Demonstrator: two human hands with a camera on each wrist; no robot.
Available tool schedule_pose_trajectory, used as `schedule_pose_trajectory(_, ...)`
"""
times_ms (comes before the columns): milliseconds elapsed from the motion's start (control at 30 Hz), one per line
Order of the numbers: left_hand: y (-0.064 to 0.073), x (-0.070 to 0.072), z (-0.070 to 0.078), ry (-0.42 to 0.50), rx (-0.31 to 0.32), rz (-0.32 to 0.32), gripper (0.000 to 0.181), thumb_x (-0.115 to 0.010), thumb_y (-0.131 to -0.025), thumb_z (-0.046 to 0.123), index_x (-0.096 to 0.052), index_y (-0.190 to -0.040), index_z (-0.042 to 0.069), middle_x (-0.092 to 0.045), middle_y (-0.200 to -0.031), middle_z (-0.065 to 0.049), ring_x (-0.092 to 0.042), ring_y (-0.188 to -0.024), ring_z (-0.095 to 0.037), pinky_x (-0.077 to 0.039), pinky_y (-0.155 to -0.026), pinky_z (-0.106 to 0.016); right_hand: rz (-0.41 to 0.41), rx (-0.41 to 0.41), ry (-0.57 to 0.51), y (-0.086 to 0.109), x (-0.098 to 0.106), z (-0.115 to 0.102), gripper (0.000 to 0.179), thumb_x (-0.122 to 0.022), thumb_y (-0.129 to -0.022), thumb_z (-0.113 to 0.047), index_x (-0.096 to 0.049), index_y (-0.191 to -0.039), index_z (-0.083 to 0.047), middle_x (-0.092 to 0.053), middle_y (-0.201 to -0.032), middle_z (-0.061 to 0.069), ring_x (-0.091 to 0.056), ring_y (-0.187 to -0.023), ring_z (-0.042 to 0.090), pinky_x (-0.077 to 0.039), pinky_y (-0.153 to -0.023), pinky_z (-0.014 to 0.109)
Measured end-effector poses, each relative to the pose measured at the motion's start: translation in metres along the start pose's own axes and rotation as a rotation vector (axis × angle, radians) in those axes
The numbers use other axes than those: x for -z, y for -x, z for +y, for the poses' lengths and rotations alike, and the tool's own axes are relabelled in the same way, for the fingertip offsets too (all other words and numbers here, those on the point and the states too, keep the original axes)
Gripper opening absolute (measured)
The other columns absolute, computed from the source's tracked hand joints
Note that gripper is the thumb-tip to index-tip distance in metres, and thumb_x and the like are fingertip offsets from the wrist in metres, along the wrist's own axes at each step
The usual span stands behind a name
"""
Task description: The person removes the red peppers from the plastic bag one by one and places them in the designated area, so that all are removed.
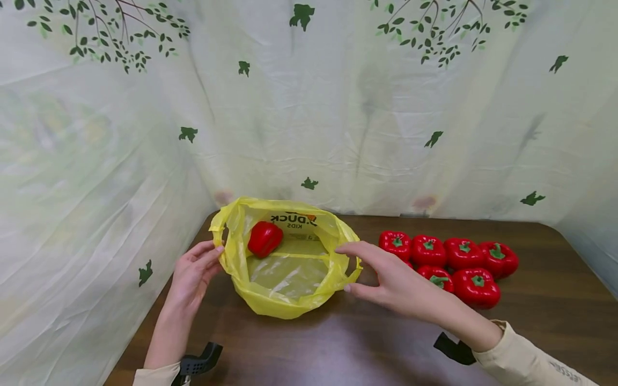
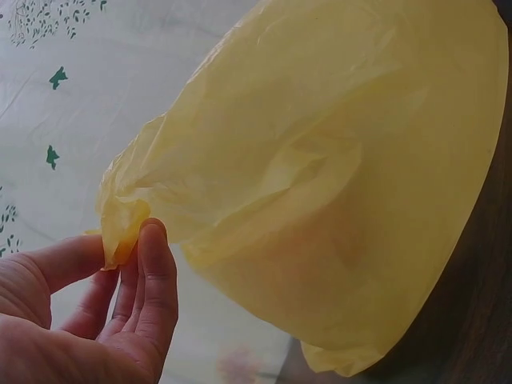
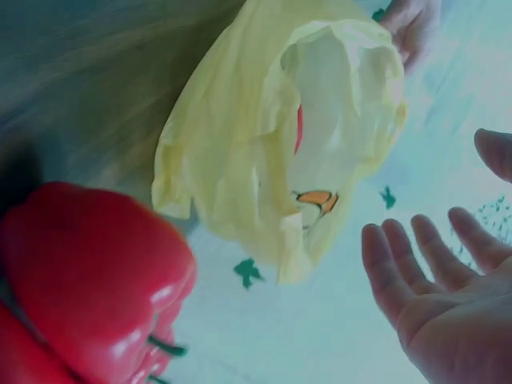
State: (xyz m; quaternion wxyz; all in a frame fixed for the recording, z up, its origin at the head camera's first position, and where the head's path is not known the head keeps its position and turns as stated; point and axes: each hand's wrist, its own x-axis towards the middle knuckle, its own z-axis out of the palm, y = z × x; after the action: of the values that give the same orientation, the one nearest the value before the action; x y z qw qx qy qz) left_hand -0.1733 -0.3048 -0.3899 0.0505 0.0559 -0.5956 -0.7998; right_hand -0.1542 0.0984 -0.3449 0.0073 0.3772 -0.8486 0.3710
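A yellow plastic bag (image 1: 275, 308) stands with its mouth wide, dark print on its inner back wall. One red bell pepper (image 1: 265, 239) lies inside, toward the left. My left hand (image 1: 195, 271) pinches the left handle of the bag between thumb and fingertips; the left wrist view shows the gathered yellow film (image 2: 124, 228) between them. At the bag's right handle, my right hand (image 1: 386, 273) has thumb and fingers spread apart. In the right wrist view that hand's fingers (image 3: 436, 252) are extended, with nothing held and a gap to the bag.
Several red bell peppers (image 1: 464, 253) with green stems sit in rows on the brown wooden table (image 1: 545, 300), right of the bag and partly behind my right forearm. A pale curtain (image 1: 338, 134) with leaf prints hangs behind the table and along its left side.
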Motion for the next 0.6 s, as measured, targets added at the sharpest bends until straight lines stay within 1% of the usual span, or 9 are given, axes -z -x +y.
schedule_pose_trajectory(100, 0.000, 0.000, -0.001, -0.003, 0.002, 0.000, 0.013, -0.070, -0.092, 0.012, -0.069, -0.105, 0.008, -0.066, -0.098, -0.003, -0.068, -0.082, -0.015, -0.057, -0.079, -0.027, -0.032, -0.030, -0.036, -0.012, -0.004, -0.002, 0.059, -0.075, -0.089, -0.033, -0.046, -0.141, -0.032, -0.051, -0.126, -0.017, -0.053, -0.100, 0.008, -0.053, -0.079, 0.027)
schedule_pose_trajectory(167, -0.001, 0.000, -0.001, 0.000, 0.005, -0.004, 0.014, -0.070, -0.092, 0.012, -0.069, -0.106, 0.007, -0.066, -0.098, -0.003, -0.068, -0.082, -0.015, -0.057, -0.079, -0.027, -0.054, -0.063, -0.056, -0.020, -0.006, -0.003, 0.060, -0.074, -0.089, -0.037, -0.045, -0.141, -0.034, -0.049, -0.130, -0.018, -0.053, -0.102, 0.007, -0.054, -0.078, 0.026)
schedule_pose_trajectory(233, -0.001, 0.000, -0.001, 0.002, 0.007, -0.006, 0.017, -0.071, -0.092, 0.012, -0.068, -0.107, 0.006, -0.066, -0.098, -0.003, -0.069, -0.083, -0.015, -0.057, -0.080, -0.028, -0.073, -0.085, -0.071, -0.029, -0.009, -0.003, 0.060, -0.073, -0.089, -0.039, -0.044, -0.142, -0.033, -0.048, -0.134, -0.018, -0.053, -0.109, 0.007, -0.054, -0.081, 0.029)
schedule_pose_trajectory(367, -0.002, 0.000, -0.001, 0.004, 0.017, -0.011, 0.019, -0.071, -0.092, 0.012, -0.068, -0.109, 0.006, -0.067, -0.100, -0.003, -0.069, -0.084, -0.015, -0.056, -0.082, -0.028, -0.111, -0.109, -0.063, -0.048, -0.015, -0.005, 0.062, -0.072, -0.090, -0.040, -0.044, -0.144, -0.029, -0.048, -0.137, -0.014, -0.048, -0.121, 0.007, -0.050, -0.093, 0.033)
schedule_pose_trajectory(433, -0.002, 0.000, -0.001, 0.008, 0.020, -0.009, 0.018, -0.070, -0.092, 0.012, -0.068, -0.109, 0.006, -0.067, -0.099, -0.003, -0.069, -0.084, -0.015, -0.056, -0.081, -0.028, -0.128, -0.100, -0.059, -0.058, -0.018, -0.006, 0.062, -0.071, -0.091, -0.039, -0.044, -0.145, -0.025, -0.048, -0.138, -0.012, -0.048, -0.122, 0.008, -0.048, -0.095, 0.033)
schedule_pose_trajectory(600, -0.001, 0.000, -0.001, 0.015, 0.014, -0.011, 0.019, -0.070, -0.092, 0.011, -0.067, -0.110, 0.004, -0.067, -0.099, -0.003, -0.069, -0.083, -0.015, -0.057, -0.081, -0.028, -0.130, -0.060, -0.046, -0.084, -0.030, -0.008, 0.061, -0.070, -0.092, -0.035, -0.043, -0.146, -0.021, -0.048, -0.140, -0.010, -0.048, -0.123, 0.010, -0.046, -0.098, 0.031)
